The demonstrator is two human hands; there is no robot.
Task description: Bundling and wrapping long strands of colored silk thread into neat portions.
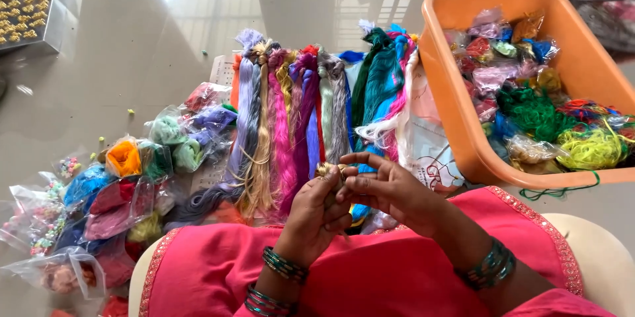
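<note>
Looking down from the head camera, the left hand [316,208] is closed around a small golden thread bundle [326,170], pinching it upright at its fingertips above the pink lap. The right hand [383,184] comes in from the right, fingers loosely curled and extended leftward, their tips touching the bundle's top; it grips nothing else. Both hands meet at the bundle, so neither is nearer. Just beyond them, long silk thread skeins [297,112] lie on the floor [132,59], their long axes running away from the person. An orange tub [456,92] of packeted threads sits to the right.
</note>
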